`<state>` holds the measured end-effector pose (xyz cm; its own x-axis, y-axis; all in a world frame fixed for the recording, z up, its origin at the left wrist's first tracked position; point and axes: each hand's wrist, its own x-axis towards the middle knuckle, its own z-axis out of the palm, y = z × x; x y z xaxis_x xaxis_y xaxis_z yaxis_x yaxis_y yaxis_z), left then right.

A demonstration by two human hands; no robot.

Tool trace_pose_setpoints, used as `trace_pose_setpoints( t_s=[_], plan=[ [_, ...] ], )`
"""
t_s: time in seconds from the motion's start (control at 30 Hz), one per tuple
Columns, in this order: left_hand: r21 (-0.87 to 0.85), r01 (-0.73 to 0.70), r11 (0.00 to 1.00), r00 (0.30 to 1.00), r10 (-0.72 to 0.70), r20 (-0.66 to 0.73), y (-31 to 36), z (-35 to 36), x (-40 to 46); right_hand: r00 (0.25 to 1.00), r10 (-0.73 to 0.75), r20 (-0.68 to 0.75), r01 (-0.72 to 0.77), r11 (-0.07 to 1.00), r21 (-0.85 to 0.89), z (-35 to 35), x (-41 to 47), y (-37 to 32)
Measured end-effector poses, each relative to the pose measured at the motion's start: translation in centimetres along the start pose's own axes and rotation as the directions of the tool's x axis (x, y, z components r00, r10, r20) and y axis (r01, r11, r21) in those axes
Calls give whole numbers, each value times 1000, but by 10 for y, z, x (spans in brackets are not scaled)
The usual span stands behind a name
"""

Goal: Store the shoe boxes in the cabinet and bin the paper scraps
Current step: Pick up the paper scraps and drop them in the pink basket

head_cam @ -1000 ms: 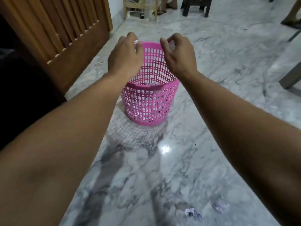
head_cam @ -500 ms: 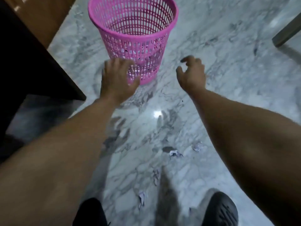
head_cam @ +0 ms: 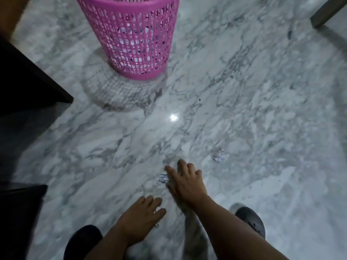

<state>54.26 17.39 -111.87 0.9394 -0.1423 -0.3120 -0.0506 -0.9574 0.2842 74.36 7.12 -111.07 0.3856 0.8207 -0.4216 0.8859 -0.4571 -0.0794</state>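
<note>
A crumpled paper scrap (head_cam: 161,180) lies on the grey-veined marble floor (head_cam: 253,113), just beside the thumb side of the right hand (head_cam: 185,182), whose fingers are spread and loosely bent above the floor; whether they touch the scrap cannot be told, and the hand holds nothing visible. A 2nd scrap (head_cam: 220,157) sits on the floor a little further out to the right, apart from that hand. Nearer the body, the left hand (head_cam: 139,217) reaches down with its fingers fairly straight and close together, palm toward the floor; a small pale bit of paper (head_cam: 157,224) shows at its thumb edge, partly hidden, so whether it is gripped cannot be told. The pink mesh bin (head_cam: 135,34) stands upright well beyond both hands, with pale paper visible through its lattice near the bottom. 2 dark shoes (head_cam: 252,222) show at the lower edge, 1 on each side of the arms. Dark furniture (head_cam: 28,87) fills the left side.
</note>
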Motion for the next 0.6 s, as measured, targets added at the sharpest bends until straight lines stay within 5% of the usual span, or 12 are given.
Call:
trace_pose_setpoints(
  t_s=[0.23, 0.33, 0.43, 0.6],
  plan=[
    [-233, 246, 941, 947, -284, -148, -5, -27, 28, 999, -24, -29, 31, 953, 302, -15, 31, 34],
    [-215, 308, 927, 891, -360, -277, -12, -49, 48, 971, 201, -130, -123, 885, 449, -38, 36, 67],
    [-170, 363, 916, 890, -395, -229, -24, -47, 64, 908, 390, -152, -289, 847, 447, -50, 32, 101],
    [-101, 415, 904, 899, -424, -106, -33, -34, 74, 733, 668, 129, -660, 653, 371, -40, 22, 126]
  ],
)
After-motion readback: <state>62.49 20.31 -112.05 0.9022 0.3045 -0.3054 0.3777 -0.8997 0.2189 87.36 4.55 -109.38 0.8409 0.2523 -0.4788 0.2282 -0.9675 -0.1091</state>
